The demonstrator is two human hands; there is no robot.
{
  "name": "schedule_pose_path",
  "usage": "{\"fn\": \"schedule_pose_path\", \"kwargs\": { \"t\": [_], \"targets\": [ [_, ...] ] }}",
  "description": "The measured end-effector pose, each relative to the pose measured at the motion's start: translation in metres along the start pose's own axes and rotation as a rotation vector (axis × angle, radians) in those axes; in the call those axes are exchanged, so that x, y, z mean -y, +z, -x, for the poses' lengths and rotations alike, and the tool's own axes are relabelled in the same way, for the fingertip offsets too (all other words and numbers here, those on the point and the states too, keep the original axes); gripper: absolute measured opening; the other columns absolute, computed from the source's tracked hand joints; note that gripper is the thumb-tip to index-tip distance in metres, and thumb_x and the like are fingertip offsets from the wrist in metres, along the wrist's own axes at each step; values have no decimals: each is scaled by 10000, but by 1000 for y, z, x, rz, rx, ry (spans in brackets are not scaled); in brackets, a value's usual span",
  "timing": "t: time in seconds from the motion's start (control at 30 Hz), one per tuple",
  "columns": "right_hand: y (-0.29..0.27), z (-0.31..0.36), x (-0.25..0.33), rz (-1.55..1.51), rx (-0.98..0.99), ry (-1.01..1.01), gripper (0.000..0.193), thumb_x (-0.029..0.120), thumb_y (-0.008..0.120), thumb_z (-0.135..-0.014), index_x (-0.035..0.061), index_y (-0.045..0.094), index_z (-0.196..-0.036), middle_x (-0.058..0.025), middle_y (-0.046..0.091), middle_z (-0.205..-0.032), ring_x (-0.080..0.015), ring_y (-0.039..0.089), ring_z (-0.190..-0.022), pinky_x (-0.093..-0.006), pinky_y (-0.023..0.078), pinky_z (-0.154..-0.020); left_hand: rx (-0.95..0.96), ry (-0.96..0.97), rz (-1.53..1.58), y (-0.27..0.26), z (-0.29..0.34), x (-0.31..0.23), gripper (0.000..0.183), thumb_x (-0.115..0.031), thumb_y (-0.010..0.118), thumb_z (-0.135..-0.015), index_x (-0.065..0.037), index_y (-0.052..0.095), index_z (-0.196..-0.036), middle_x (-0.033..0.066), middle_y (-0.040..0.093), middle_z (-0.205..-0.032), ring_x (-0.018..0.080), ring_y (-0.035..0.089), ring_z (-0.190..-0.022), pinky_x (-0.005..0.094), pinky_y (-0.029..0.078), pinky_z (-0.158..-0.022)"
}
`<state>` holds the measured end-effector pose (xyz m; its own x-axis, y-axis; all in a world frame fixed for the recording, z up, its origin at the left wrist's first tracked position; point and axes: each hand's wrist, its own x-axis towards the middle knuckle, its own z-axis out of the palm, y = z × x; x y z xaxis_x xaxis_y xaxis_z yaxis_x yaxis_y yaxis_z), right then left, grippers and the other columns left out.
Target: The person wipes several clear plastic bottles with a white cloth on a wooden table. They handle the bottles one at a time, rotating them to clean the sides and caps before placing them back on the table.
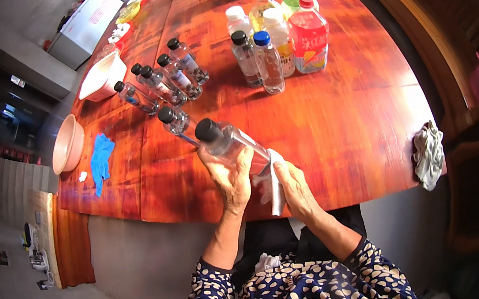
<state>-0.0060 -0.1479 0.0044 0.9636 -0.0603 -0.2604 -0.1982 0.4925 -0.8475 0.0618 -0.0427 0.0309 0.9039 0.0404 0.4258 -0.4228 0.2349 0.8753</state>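
My left hand grips a clear plastic bottle with a black cap, tilted with its cap pointing up and to the left, above the near edge of the red wooden table. My right hand presses a white cloth against the bottle's lower end. One more black-capped clear bottle stands just beyond the held one.
A row of several small black-capped bottles stands at the left. A cluster of mixed bottles stands further back. A white bowl, a pink bowl and a blue glove lie at the left edge. A grey rag hangs off the right corner.
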Motion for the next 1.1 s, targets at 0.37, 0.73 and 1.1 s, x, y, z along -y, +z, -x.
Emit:
{"fn": "schedule_pose_path", "kwargs": {
  "t": [0.37, 0.73, 1.1],
  "targets": [
    [-39, -32, -12, 940, -195, -713, 258, 119, 633, -824, 19, 535, -1042, -187, 520, -778, -361, 539, -685, -421, 446, -586, -138, -1, -73, 21, -121, 88, 536, -59, 769, -733, -32, 444, -1158, 60, 564, -1074, 164, 564, -974, 327, 464, -864],
    [-41, -35, -11, 1059, -39, -673, 337, 118, 668, -773, 16, 534, -1065, -181, 564, -830, -346, 535, -711, -418, 449, -594, -77, 41, -19, 20, -188, 145, 663, -45, 755, -757, -29, 405, -1319, 38, 560, -1135, 141, 544, -1028, 294, 432, -930],
    [-35, -41, -7, 1137, 4, -669, 387, 107, 694, -730, 2, 536, -1067, -187, 607, -888, -330, 561, -751, -400, 481, -644, -8, 142, 16, 30, -204, 160, 590, -21, 735, -775, -42, 365, -1233, 108, 521, -1218, 185, 474, -1167, 344, 346, -1029]
  ]
}}
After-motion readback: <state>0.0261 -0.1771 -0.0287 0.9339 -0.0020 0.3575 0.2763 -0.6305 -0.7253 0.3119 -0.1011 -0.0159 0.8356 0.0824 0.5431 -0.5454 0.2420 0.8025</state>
